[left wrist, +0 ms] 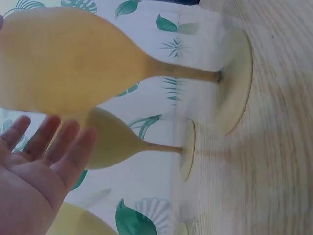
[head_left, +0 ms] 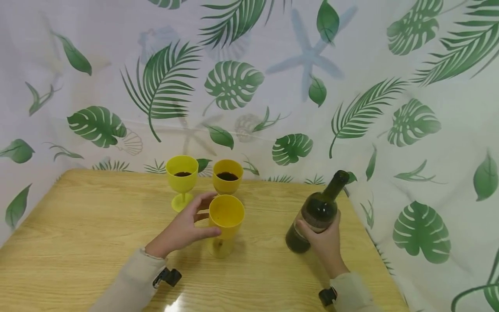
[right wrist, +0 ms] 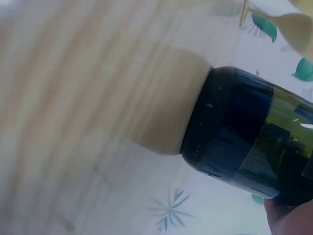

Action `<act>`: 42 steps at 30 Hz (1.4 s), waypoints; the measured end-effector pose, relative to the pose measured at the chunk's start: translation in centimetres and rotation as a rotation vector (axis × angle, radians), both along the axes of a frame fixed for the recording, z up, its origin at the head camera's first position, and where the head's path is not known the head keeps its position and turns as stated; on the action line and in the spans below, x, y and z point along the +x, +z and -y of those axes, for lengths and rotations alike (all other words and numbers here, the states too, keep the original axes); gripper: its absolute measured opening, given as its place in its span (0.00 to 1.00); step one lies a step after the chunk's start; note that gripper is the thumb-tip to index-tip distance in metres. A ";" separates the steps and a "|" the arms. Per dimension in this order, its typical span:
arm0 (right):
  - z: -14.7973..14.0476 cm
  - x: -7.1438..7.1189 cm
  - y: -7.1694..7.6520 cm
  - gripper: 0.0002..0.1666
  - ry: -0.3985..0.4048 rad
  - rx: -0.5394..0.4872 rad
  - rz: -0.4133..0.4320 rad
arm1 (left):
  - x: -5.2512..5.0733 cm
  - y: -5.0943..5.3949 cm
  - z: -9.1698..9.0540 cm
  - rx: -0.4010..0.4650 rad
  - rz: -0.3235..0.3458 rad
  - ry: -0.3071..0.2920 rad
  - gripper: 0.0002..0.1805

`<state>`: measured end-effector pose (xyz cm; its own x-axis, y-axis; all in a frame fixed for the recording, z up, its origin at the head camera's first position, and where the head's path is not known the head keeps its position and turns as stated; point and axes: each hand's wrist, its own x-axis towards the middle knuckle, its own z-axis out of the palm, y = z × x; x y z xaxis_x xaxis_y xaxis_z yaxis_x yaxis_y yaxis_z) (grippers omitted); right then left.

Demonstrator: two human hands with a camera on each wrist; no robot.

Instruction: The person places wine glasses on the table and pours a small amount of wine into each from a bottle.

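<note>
A dark green bottle (head_left: 320, 212) tilts to the right in the grip of my right hand (head_left: 327, 245), whose thumb lies across its label; the bottle's base shows in the right wrist view (right wrist: 230, 122). My left hand (head_left: 191, 227) is beside an orange-yellow goblet (head_left: 227, 216), fingers spread and relaxed around its left side. In the left wrist view the fingers of that hand (left wrist: 44, 161) are extended close to the goblet's bowl (left wrist: 73, 58); whether they touch it I cannot tell. The goblet's foot stands on the table.
Behind the near goblet stand a yellow goblet (head_left: 182, 173) and an orange goblet (head_left: 228, 177), both with dark liquid inside. The wooden table (head_left: 97, 216) ends at a leaf-patterned cloth (head_left: 249, 95) at the back and right.
</note>
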<state>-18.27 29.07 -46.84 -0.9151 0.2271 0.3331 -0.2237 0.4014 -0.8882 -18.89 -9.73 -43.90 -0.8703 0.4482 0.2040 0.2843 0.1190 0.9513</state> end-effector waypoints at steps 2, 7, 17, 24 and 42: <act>0.5 0.3 0.0 0.60 0.022 0.000 -0.005 | 0.0 -0.1 -0.2 0.007 -0.014 -0.003 0.52; 1.2 0.3 -0.1 0.58 0.073 -0.015 -0.034 | 0.0 -0.5 -0.8 0.021 -0.030 0.006 0.50; 1.4 0.3 -0.4 0.54 0.081 0.018 -0.027 | 0.0 -0.9 -0.7 0.004 -0.019 0.037 0.47; 2.2 0.6 0.4 0.53 0.104 0.084 -0.013 | 0.1 -0.6 -0.5 -0.008 -0.018 0.026 0.47; 2.2 0.8 2.7 0.54 0.141 0.533 -0.069 | 0.0 -0.3 -0.6 -0.003 0.008 0.018 0.46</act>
